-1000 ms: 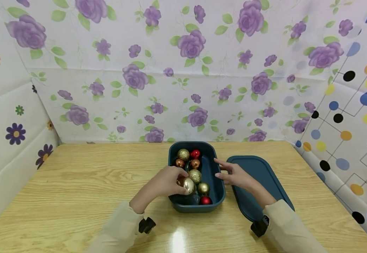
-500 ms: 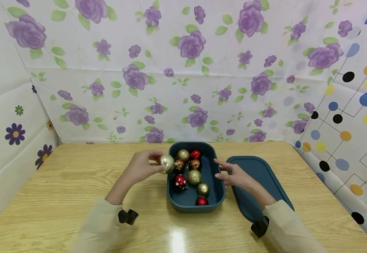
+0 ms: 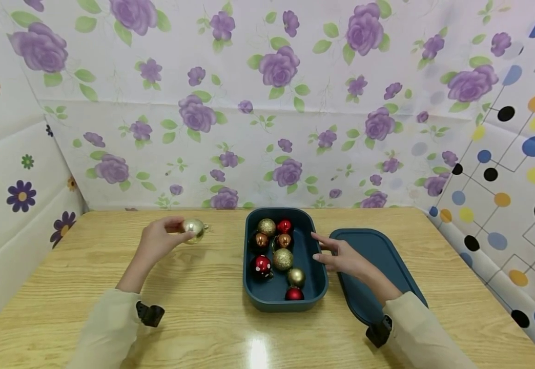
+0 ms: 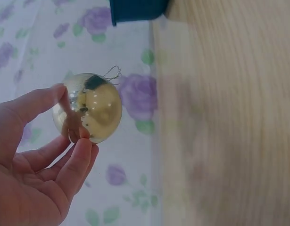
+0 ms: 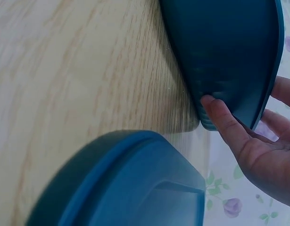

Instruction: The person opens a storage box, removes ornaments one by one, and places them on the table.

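My left hand pinches a shiny gold Christmas bauble between thumb and fingertips, left of the box. In the left wrist view the bauble shows a thin wire loop at its top and seems held clear of the table. The fingers of my right hand, loosely extended, touch the right side of a dark blue box. In the right wrist view one fingertip rests against the box's outer wall. Inside lie a red bauble with white dots, a glittery gold bauble and several others.
A dark blue lid lies on the wooden table, right of the box and partly under my right forearm. Flowered cloth hangs behind the table, and a dotted cloth stands at the right.
My left hand has lifted the gold bauble out of the box and carried it left over the table. The dotted red bauble came into view. My right hand has stayed put.
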Motion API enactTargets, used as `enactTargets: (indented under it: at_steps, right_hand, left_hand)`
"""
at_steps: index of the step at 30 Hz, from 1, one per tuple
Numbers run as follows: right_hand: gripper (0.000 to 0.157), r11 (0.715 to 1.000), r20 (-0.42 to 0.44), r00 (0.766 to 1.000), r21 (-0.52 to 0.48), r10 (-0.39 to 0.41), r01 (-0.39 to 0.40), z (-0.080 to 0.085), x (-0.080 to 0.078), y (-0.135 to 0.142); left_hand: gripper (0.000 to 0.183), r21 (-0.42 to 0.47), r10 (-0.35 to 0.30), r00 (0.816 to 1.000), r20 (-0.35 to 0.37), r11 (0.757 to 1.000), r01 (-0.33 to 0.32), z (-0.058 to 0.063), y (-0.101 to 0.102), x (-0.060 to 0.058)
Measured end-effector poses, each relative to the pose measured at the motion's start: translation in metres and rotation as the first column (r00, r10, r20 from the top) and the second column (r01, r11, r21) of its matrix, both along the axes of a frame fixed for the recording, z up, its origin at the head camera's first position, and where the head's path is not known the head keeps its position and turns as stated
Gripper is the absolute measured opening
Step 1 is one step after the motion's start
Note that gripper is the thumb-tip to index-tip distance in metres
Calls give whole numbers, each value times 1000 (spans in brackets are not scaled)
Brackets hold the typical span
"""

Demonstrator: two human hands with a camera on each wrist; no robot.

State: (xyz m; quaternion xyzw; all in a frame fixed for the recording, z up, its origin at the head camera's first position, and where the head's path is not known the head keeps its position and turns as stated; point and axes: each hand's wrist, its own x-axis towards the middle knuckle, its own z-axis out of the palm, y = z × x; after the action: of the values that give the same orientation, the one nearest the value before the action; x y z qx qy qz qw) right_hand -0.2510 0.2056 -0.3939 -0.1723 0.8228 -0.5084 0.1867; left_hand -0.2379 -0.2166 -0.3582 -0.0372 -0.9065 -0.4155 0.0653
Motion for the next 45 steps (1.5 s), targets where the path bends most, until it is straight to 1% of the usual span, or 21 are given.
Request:
enactTargets:
  at_steps: [6,10,15,23,27,39,43,45]
  right_hand:
    - [68,1000,3,1000,1,-12,12,-2,-1,1]
    - [68,1000,10,1000,-4,-14,14,-2,-1,1]
    - [69,1000,10,1000,-9,-13,13,-3,0,1]
    - [68,1000,8,1000,-13,-13,13,-2,0,-1]
    - [68,1000,11,1000,-11,-16,16,-2,0,0]
    - [67,1000,3,1000,-7,-13,13,-1,0,0]
    - [66,1000,0,1000,-3,-7,7,-1,0,0]
    - [66,1000,0,1000,-4,-7,7,-1,0,0]
  left_hand:
    - [64,19,68,995,77,997,-69,-9,-21,-6]
    - [65,12,92,990,110,995,-94,-14,-31,-10]
    - [65,21,110,982,151,993,-115,-19,-37,-14]
    - [63,12,109,975,194,993,-114,-26,-43,-15]
    - [63,11,104,971,214,994,-109,-27,-43,-15]
    - [66,16,70,973,220,997,-75,-25,-45,-13]
    - [71,-12,67,972,223,998,-66,-23,-46,-13]
    - [74,-34,69,975,210,997,-64,-20,-46,-13]
